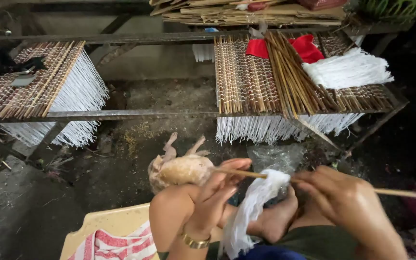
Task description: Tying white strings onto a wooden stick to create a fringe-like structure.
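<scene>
Left hand [217, 192] pinches one end of thin bamboo stick [333, 184], fingers closed on it. Right hand [343, 200] grips stick further along, closed. White string bundle [253, 207] hangs off stick between both hands.

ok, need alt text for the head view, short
Two bare hands hold a thin wooden stick draped with white strands: left hand near one end, right hand further along. Beyond them, metal racks carry rows of sticks hung with white strands, and a small pale animal lies on the dirty floor.
</scene>
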